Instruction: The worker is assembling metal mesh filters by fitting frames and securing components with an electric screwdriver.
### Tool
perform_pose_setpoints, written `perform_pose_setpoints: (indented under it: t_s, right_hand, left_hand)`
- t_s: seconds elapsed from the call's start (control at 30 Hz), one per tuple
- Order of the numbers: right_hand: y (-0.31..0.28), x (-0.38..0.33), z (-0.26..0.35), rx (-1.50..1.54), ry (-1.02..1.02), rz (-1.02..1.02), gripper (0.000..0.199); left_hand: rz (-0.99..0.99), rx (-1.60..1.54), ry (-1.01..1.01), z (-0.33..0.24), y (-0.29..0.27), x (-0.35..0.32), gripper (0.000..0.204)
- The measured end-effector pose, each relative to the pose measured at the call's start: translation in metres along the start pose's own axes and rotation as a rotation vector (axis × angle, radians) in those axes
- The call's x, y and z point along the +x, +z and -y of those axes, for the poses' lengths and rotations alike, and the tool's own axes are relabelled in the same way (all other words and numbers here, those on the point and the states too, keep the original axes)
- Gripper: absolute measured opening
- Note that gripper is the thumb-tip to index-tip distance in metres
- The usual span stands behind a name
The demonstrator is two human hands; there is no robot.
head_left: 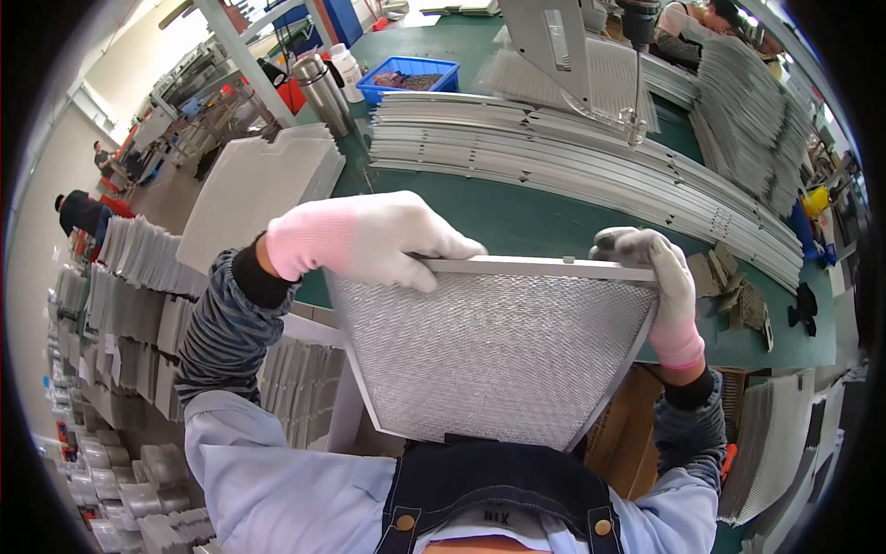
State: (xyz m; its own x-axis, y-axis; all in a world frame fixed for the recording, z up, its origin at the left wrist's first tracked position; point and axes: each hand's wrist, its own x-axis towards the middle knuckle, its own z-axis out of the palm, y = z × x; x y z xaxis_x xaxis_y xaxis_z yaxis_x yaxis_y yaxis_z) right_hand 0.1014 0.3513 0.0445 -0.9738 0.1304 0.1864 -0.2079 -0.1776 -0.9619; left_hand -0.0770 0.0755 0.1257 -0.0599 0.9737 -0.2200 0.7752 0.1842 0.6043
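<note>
A metal mesh filter panel (498, 355) with a thin aluminium frame is held tilted in front of my body, its lower edge against my apron. My left hand (378, 240), in a white glove with a pink cuff, pinches the top frame edge near its left corner. At the top right corner, my right hand (666, 277) is wrapped round the frame, fingers curled over the edge. Beyond the panel, long aluminium frame strips (554, 152) lie stacked across the green table (544, 212).
A grey machine arm (546, 46) stands over the strips. At the table's left are mesh sheets (254, 189), a steel thermos (323, 92), a white bottle (346, 72) and a blue bin (409, 81). Cardboard scraps (724, 282) lie right. Another person (688, 32) works far right.
</note>
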Motion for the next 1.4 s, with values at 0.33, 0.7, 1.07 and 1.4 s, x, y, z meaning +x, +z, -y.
perform_pose_setpoints:
  t_s: [0.33,0.7,1.07,1.4]
  right_hand:
    - [0.003,0.004,-0.017,0.328,-0.009,-0.202,0.047]
    - [0.031,-0.036,-0.059,-0.071,-0.235,-0.388,0.068]
    - [0.023,-0.052,-0.035,-1.01,-0.536,-0.462,0.059]
    - [0.018,-0.092,-0.022,-0.834,-0.463,-0.806,0.051]
  left_hand:
    - [0.014,-0.04,0.108,-0.028,0.006,0.064,0.05]
    - [-0.216,-0.201,-0.281,-0.021,0.043,0.051,0.016]
    - [-0.229,-0.299,-0.147,-0.024,0.041,0.059,0.014]
    - [0.048,-0.346,-0.115,-0.04,0.035,0.103,0.016]
